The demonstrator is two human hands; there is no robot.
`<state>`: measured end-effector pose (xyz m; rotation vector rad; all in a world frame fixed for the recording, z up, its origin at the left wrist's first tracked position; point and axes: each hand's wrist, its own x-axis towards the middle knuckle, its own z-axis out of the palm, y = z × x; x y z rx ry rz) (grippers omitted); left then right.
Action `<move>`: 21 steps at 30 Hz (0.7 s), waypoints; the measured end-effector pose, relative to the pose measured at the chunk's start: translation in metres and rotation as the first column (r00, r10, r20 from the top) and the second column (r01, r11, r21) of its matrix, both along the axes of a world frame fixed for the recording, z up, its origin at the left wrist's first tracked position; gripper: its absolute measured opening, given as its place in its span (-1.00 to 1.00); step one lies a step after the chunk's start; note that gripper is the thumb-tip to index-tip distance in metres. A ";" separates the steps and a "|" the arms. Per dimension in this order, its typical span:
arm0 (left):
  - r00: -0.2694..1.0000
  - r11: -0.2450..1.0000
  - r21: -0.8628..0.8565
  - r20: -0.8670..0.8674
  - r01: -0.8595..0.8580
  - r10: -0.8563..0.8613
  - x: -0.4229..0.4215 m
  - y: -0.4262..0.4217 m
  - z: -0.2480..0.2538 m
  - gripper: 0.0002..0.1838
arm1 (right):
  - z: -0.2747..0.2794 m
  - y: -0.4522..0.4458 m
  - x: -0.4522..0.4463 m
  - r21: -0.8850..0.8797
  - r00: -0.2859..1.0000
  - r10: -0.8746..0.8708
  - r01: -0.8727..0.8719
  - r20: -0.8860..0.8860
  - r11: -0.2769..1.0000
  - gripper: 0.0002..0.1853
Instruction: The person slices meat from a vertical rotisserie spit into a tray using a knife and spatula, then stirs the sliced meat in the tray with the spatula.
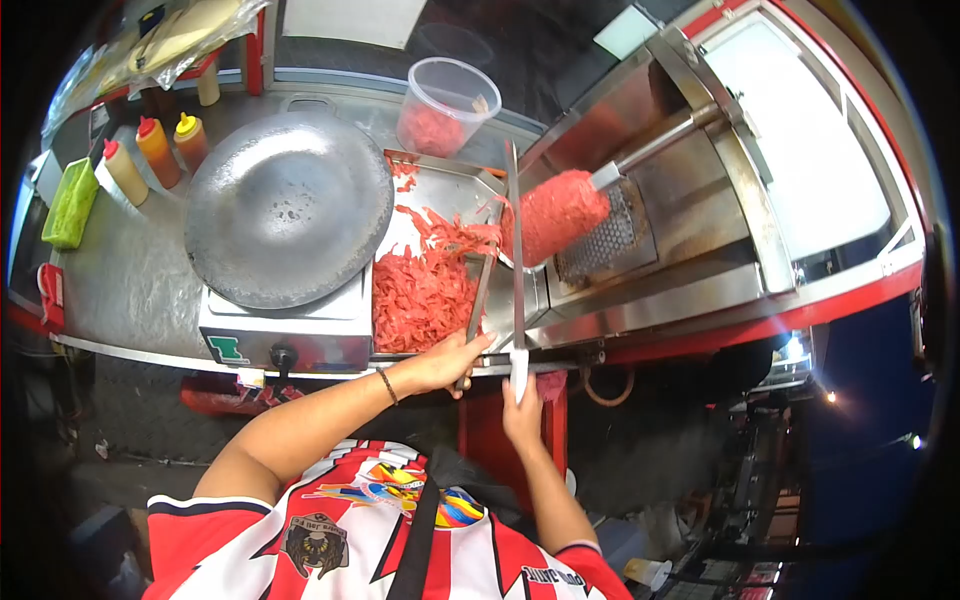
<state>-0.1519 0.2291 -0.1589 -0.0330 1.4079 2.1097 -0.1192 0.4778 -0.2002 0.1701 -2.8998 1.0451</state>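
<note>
Meat cone [562, 213], red, on metal spit [665, 143], right of tray. Left to right: round pan [290, 210] above table [130, 300]; tray [452, 186], holding shredded meat [425, 305]; my left grip [445, 366], closed round long metal tool [481, 295]; my right grip [522, 412], wrapped round white-handled knife [518, 300], blade at cone's left end.

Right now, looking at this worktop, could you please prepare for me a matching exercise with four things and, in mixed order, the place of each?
1. long knife
2. round pan
3. clear tub
4. pile of red strips

A. on the stove
B. spread in the metal tray
C. held in the right hand
D. standing beyond the metal tray, with red pieces inside

Pairs: 1-C; 2-A; 3-D; 4-B
</note>
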 end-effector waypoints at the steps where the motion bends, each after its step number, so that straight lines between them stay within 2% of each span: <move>1: 1.000 1.000 0.004 0.008 0.004 -0.004 -0.002 0.002 -0.002 -0.42 | 0.011 -0.010 -0.024 0.017 1.000 0.003 -0.003 0.019 1.000 -0.73; 3: 0.998 0.997 0.076 0.064 -0.009 0.004 -0.010 0.006 -0.012 -0.45 | 0.024 -0.019 -0.045 0.016 1.000 0.018 -0.018 0.021 1.000 -0.69; 4: 0.991 0.988 0.144 0.123 -0.064 0.047 -0.010 0.005 0.000 -0.48 | 0.022 -0.010 -0.038 0.042 0.999 0.008 -0.009 0.038 0.999 -0.68; 7: 0.939 0.921 0.376 0.342 -0.102 -0.035 -0.016 -0.008 0.002 -0.48 | 0.025 0.044 0.020 0.197 0.992 -0.065 0.043 0.106 0.980 -0.68; 9: 0.928 0.799 0.598 0.328 -0.061 -0.174 -0.020 -0.022 -0.006 -0.50 | 0.029 0.089 0.057 0.199 0.992 -0.019 -0.006 0.125 0.980 -0.68; 11: 0.913 0.695 0.715 0.327 -0.068 -0.246 -0.021 -0.029 -0.015 -0.49 | 0.046 0.105 0.064 0.265 0.984 -0.026 -0.022 0.175 0.964 -0.71; 15: 0.909 0.671 0.731 0.353 -0.120 -0.222 -0.022 -0.035 -0.012 -0.49 | 0.086 0.089 0.048 0.313 0.973 -0.047 -0.027 0.226 0.949 -0.73; 21: 0.901 0.683 0.724 0.354 -0.094 -0.251 -0.015 -0.038 -0.017 -0.48 | 0.125 0.132 0.074 0.367 0.961 -0.073 -0.031 0.267 0.930 -0.72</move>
